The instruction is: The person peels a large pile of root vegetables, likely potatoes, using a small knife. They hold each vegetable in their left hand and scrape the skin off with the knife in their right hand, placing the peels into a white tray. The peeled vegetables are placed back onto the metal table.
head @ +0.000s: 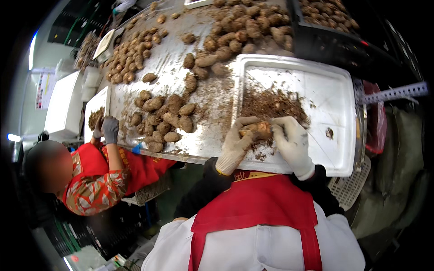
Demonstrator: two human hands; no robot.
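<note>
My left hand (237,142), in a whitish knit glove, is closed around a brown taro corm (259,130) over the near side of a white foam tray (334,162). My right hand (292,142), gloved too, has its fingertips at the corm's right end; whether they grip the corm or something small on it, I cannot tell. Part of the corm is hidden by the left fingers. Loose brown root fibres and peelings (274,103) lie in the tray beyond my hands. A small dark scrap (329,133) lies at the tray's right.
Groups of corms (171,115) lie on the metal table (206,149) to the left, with a larger heap (237,27) beyond the tray. A black crate (325,35) of corms stands at the back right. A co-worker (98,183) works at another tray on the left. A perforated metal bar (393,93) juts out right.
</note>
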